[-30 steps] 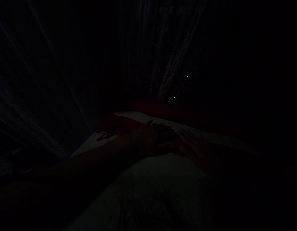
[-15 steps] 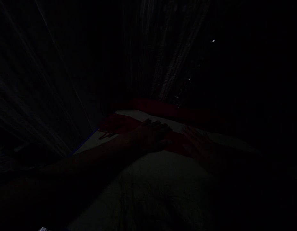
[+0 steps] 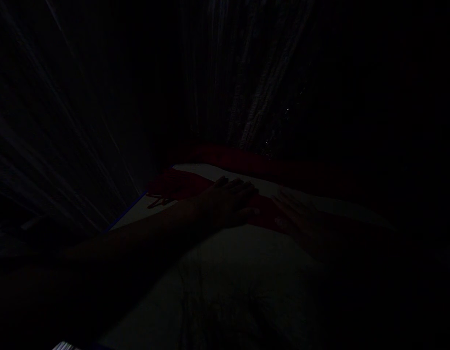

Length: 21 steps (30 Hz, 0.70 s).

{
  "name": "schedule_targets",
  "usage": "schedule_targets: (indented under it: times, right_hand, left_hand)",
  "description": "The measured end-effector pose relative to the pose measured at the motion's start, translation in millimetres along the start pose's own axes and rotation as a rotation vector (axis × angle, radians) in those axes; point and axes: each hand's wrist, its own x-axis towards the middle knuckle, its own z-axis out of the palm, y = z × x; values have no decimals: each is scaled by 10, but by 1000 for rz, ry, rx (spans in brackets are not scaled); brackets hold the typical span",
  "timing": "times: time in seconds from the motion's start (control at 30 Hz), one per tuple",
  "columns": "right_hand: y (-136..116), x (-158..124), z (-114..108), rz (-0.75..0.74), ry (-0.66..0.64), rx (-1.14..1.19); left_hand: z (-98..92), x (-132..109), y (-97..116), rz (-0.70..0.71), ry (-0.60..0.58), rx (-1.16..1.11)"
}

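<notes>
The scene is very dark. A strip of red cloth [image 3: 186, 183] lies across a pale surface [image 3: 243, 253], with dark red strands or ties at its left end. My left hand [image 3: 228, 201] rests flat on this cloth, palm down, fingers stretched out to the right. Beside it, my right hand [image 3: 296, 211] lies at the cloth's right part, its fingers extended toward the left hand. A short stretch of red cloth shows between the two hands. Neither hand grips anything that I can see. Shadow hides the right wrist and forearm.
Behind the pale surface runs another band of red fabric [image 3: 228, 156]. A blue edge [image 3: 126, 212] borders the surface on the left. Long hanging strands or folds [image 3: 259, 104] rise at the back, with small glints beside them. The right side is too dark to make out.
The view has shifted slightly, and the scene looks a little dimmer. Both hands stay flat on the cloth in almost the same place. A bright glint at upper right has gone from sight.
</notes>
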Motion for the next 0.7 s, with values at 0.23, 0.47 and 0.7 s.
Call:
schedule_targets:
  times: [0.23, 0.47, 0.7]
  right_hand:
    - [-50, 9, -18, 13, 123, -31]
    - [-48, -8, -28, -3, 137, -39]
    - [-71, 2, -41, 26, 67, -1]
  left_hand:
    - [-43, -4, 23, -1, -27, 4]
    - [-81, -11, 45, -19, -58, -15]
    - [-96, -30, 41, -24, -74, -31]
